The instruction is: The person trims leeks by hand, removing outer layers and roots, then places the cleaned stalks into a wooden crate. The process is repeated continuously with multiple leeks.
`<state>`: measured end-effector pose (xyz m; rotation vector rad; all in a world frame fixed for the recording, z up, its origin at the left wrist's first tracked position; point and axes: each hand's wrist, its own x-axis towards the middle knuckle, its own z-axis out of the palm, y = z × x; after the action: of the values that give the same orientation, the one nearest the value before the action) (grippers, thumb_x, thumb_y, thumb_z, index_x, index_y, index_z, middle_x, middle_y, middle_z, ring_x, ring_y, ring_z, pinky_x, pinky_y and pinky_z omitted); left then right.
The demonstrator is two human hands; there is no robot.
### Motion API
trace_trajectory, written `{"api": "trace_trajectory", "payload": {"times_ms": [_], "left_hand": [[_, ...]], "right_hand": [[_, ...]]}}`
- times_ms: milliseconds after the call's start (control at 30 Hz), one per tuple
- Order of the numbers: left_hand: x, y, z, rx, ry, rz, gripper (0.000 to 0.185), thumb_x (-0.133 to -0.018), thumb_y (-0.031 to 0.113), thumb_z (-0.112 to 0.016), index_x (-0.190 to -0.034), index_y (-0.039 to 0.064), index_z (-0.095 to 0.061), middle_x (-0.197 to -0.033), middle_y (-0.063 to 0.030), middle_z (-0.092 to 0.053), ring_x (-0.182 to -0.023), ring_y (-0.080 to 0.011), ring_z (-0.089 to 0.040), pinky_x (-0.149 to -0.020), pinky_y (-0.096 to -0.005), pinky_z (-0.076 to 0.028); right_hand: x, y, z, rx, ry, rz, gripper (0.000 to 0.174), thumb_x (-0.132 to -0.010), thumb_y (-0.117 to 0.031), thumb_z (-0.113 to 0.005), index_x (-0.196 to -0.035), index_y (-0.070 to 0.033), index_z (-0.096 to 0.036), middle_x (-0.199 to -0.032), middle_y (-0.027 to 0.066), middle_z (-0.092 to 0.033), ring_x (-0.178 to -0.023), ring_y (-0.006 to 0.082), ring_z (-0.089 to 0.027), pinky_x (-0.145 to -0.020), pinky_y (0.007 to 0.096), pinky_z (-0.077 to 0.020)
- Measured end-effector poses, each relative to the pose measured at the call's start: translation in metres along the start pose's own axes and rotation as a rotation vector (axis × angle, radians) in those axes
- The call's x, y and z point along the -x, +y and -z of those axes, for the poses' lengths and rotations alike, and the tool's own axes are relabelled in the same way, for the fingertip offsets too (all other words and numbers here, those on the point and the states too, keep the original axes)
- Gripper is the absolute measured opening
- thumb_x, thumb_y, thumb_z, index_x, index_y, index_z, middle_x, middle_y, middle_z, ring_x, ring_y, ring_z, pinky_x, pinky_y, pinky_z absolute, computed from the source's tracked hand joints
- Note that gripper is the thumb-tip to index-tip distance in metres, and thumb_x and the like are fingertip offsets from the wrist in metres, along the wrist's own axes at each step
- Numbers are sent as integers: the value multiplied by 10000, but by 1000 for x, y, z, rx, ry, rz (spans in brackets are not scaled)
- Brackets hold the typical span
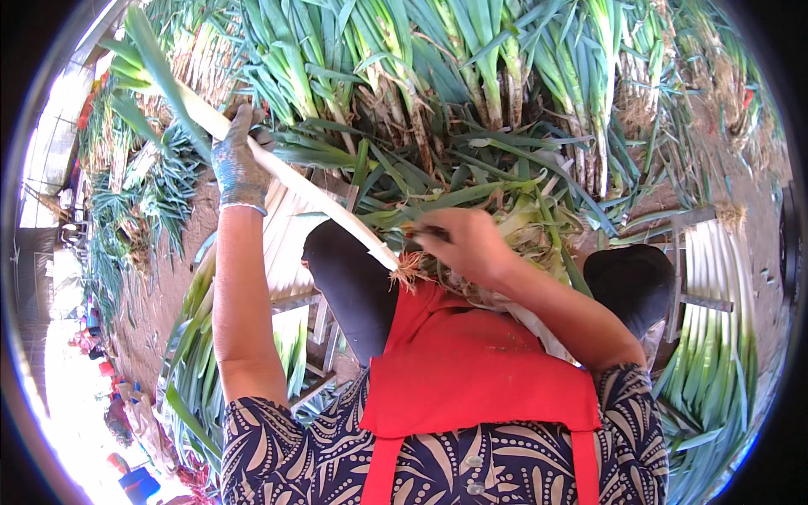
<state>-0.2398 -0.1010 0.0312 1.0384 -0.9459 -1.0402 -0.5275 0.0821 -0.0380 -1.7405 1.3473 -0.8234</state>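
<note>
My left hand (pixel 240 161), in a dirty blue-grey work glove, is closed around the pale shaft of a long leek or large green onion (pixel 315 199). The stalk slants from its green leaves at the upper left down to its reddish roots above my lap. My right hand (pixel 464 243) is bare and blurred, just right of the roots, with its fingers curled. Something dark shows at its fingertips; what it is, and whether the hand grips it, cannot be told. Peeled leaves and skins (pixel 524 221) lie heaped beyond the right hand. A red apron (pixel 480 379) covers my lap.
Upright bundles of untrimmed stalks (pixel 391 76) stand in front of me. Cleaned white stalks (pixel 719 271) lie on a low metal rack at the right, and more white stalks (pixel 287 246) rest on a rack at the left. Loose leaves cover part of the dirt floor.
</note>
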Motion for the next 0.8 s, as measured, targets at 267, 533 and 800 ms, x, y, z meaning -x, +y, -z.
{"api": "trace_trajectory", "payload": {"times_ms": [267, 533, 800], "left_hand": [[46, 23, -39, -113, 18, -164, 261, -856, 101, -666, -1091, 10, -596, -818, -70, -658, -524, -105, -559, -447, -226, -443], [57, 25, -51, -188, -26, -162, 249, -871, 138, -660, -1086, 23, -608, -807, -68, -643, -540, -94, -535, -473, -221, -439], [58, 28, -44, -160, -46, -166, 242, -874, 116, -654, -1090, 17, -607, -810, -77, -645, -550, -99, -536, -464, -223, -429]], "right_hand": [[-53, -14, -81, 89, -42, -106, 205, -788, -258, -673, -871, -71, -688, -809, 155, -667, -747, 321, -659, -663, 427, -519], [-60, -8, -96, 164, 142, -3, 152, -768, -214, -661, -770, -62, -652, -737, 148, -663, -705, 348, -649, -663, 448, -522], [-70, 6, -106, 178, 109, -6, 189, -753, -254, -654, -781, -67, -657, -743, 149, -665, -718, 350, -653, -668, 450, -524]]}}
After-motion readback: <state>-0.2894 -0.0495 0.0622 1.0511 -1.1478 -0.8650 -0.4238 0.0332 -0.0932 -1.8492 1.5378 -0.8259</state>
